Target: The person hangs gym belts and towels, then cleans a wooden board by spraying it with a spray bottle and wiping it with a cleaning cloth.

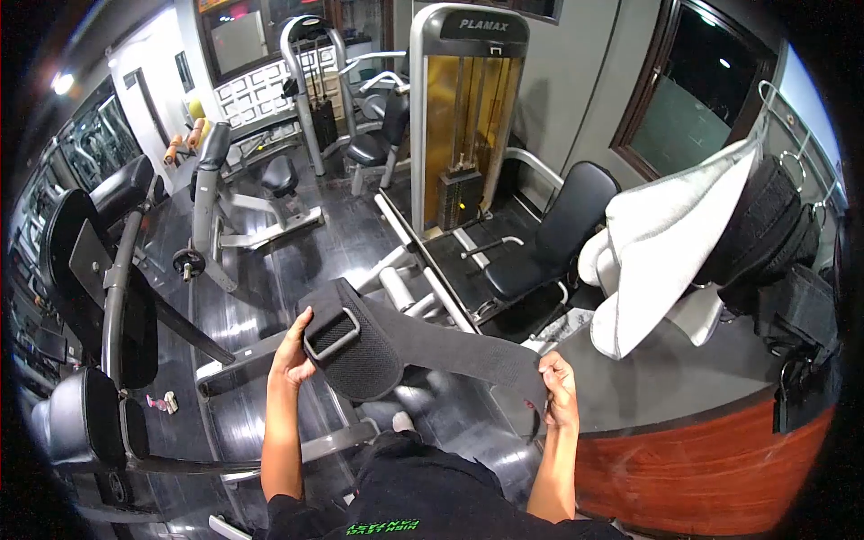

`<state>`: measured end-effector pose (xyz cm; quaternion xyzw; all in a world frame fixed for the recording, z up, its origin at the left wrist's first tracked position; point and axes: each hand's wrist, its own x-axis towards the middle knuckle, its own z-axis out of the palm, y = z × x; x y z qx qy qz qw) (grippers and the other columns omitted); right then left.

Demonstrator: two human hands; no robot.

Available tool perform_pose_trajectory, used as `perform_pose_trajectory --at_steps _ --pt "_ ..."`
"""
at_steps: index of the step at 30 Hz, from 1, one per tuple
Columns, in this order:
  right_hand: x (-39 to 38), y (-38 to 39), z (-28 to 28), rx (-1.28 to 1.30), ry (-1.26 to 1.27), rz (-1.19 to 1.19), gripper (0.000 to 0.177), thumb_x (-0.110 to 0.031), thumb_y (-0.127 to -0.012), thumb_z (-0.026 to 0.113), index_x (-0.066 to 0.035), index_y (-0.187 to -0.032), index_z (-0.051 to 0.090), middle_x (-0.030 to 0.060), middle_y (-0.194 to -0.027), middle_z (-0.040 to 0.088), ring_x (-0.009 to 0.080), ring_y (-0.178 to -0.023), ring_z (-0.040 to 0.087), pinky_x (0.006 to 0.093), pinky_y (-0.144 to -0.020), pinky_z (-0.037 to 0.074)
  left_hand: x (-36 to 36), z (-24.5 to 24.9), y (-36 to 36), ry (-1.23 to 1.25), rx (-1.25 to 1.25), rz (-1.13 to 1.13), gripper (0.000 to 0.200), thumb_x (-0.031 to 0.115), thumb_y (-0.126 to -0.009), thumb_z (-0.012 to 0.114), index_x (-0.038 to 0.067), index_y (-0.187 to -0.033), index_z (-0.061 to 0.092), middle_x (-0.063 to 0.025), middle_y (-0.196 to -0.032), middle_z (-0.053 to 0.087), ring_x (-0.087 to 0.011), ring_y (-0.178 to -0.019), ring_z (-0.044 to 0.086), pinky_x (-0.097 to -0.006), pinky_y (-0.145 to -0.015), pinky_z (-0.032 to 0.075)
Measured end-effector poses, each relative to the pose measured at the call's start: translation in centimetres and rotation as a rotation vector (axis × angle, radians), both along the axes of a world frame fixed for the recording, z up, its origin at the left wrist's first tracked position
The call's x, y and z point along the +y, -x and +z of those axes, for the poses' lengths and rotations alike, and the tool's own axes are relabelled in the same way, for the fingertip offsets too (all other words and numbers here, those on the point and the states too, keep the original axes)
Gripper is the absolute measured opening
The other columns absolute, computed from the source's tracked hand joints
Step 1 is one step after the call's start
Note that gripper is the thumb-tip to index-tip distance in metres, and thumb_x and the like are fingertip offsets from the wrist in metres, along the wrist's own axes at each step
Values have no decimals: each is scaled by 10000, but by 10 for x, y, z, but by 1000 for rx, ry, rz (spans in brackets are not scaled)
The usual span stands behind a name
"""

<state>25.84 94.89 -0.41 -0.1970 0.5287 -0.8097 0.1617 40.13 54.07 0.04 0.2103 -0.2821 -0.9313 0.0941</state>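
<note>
A wide black belt [450,346] with a metal buckle loop [333,335] is stretched out in front of my body. My left hand [293,349] is closed on the belt's end beside the buckle. At the other end, my right hand [558,387] grips the belt's narrower part, its fingers curled round the edge. The belt sags slightly between the two hands, with its padded, textured section nearer the left one.
A weight machine [463,117] with a black seat stands ahead. Benches [81,414] are at the left. On the right, a white towel [670,243] and black gear [765,225] hang from a rack above a counter [630,387] with a reddish wooden front.
</note>
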Motion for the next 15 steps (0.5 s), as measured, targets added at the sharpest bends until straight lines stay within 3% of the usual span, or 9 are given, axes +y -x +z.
perform_pose_trajectory --at_steps 1,2,5,6,8,10,12,14,15 --pt "6 -15 30 -147 17 76 327 -354 -841 664 -50 -853 544 21 -802 544 143 -673 584 297 -550 472 3 -2 -3 -3 -7 -5 461 351 -896 600 -16 -1174 565 -173 -1126 629 -280 -995 637 -402 -860 545" --pt "10 -19 36 -109 21 69 352 -452 -875 575 -110 -821 519 94 -732 604 190 -571 618 301 -376 423 5 -3 -9 29 -57 -26 461 357 -894 603 -8 -1175 568 -166 -1120 633 -272 -997 635 -400 -870 535" --pt "28 -28 21 -166 288 32 414 -463 -931 419 -80 -879 567 232 -798 620 333 -595 624 339 -429 468 24 13 -26 159 -208 -34 461 369 -889 609 11 -1178 573 -146 -1113 639 -251 -1000 632 -391 -875 521" --pt "33 -27 33 -99 396 204 323 -377 -914 465 -70 -919 567 262 -821 620 351 -639 627 357 -447 468 29 19 -30 258 -299 -20 460 375 -886 612 23 -1180 575 -133 -1111 641 -238 -999 631 -383 -871 516" --pt "43 -40 39 -112 609 97 260 -317 -880 518 -68 -955 537 240 -826 625 327 -650 621 354 -457 473 26 18 -40 326 -278 -67 475 390 -876 620 40 -1193 572 -116 -1123 638 -224 -1009 623 -374 -873 505" --pt "53 -42 55 120 399 -38 277 -245 -769 643 -54 -947 549 147 -731 582 297 -606 590 379 -472 450 27 22 -45 278 -216 -47 490 393 -872 621 35 -1202 564 -115 -1139 633 -229 -1016 621 -375 -887 502" --pt "51 -46 69 121 230 -149 248 -154 -696 723 -52 -861 567 110 -709 587 218 -627 581 337 -534 471 32 18 -43 216 -139 25 508 410 -871 616 27 -1201 563 -121 -1142 633 -241 -1017 622 -375 -898 501" --pt "43 -50 62 100 -20 -334 233 -97 -641 781 -39 -696 563 88 -680 570 156 -621 537 317 -596 462 37 11 -38 218 -87 58 495 414 -875 610 33 -1189 577 -114 -1145 636 -235 -1032 615 -371 -915 485" --pt "39 -51 79 319 -308 -242 280 -87 -654 796 -32 -580 532 67 -651 537 135 -584 470 295 -638 426 44 12 -35 228 -77 64 483 413 -883 600 37 -1187 582 -101 -1146 638 -228 -1043 610 -367 -924 474"
